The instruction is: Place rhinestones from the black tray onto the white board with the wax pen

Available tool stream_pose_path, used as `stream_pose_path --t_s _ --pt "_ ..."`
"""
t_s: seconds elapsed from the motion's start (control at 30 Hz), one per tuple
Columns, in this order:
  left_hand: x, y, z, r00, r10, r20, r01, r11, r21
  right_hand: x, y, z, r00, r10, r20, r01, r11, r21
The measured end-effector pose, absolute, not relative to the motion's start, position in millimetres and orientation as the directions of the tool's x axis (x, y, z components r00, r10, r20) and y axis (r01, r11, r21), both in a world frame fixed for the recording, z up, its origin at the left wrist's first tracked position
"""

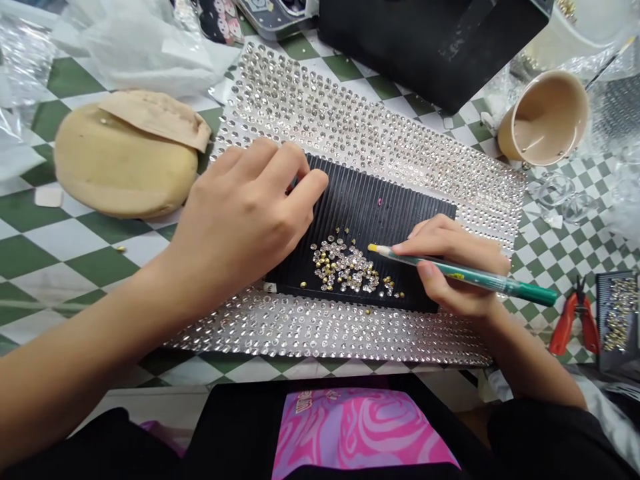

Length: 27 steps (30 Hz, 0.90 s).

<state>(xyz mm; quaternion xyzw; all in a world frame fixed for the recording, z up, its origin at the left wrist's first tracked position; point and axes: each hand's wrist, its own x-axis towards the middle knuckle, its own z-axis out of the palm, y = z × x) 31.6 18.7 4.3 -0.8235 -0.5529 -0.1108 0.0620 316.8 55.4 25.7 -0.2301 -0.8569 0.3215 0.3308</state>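
Note:
My right hand (457,263) grips a rhinestone picker pen (465,273) with a yellow tip, a clear body and a green end. Its tip is just above or on a black ridged tray (400,207), beside a pile of loose rhinestones (350,267). Some stones lie clear face up; others show gold backs. Over the tray's left part, my left hand (255,200) has its fingers curled and thumb pressed in. Whatever is between those fingertips is hidden, apart from a small dark and reddish bit. Beneath the tray lies a sheet covered in rows of rhinestones (320,333).
A yellowish oval pad (125,160) rests at left on the green-and-white checked cloth (65,287). Behind stands a black box (430,47). To the right are a tan cup (545,120), red-handled pliers (575,320) and another black tray of stones (617,320).

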Motion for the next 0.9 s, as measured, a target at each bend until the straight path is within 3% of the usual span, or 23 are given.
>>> stream_pose_path --t_s 0.33,0.5,0.57,0.67,0.77,0.9 --pt "32 19 3 0.368 0.895 0.254 0.924 -0.382 0.007 315 55 19 -0.705 0.574 0.416 0.129 0.681 -0.721" --pt "31 18 4 0.365 0.892 0.268 0.915 -0.397 0.072 316 54 21 -0.7 0.588 0.405 0.14 0.67 -0.729" --pt "31 18 5 0.356 0.897 0.261 0.918 -0.388 0.08 319 55 21 -0.638 0.654 0.406 0.154 0.625 -0.765" --pt "30 17 5 0.338 0.915 0.222 0.925 -0.366 0.098 325 65 18 -0.368 0.816 0.446 0.215 0.541 -0.813" --pt "29 17 5 0.322 0.927 0.192 0.927 -0.35 0.136 333 84 8 -0.119 0.839 0.531 0.286 0.541 -0.791" --pt "27 16 3 0.324 0.924 0.204 0.92 -0.358 0.159 341 103 -6 -0.142 0.824 0.548 0.362 0.559 -0.746"
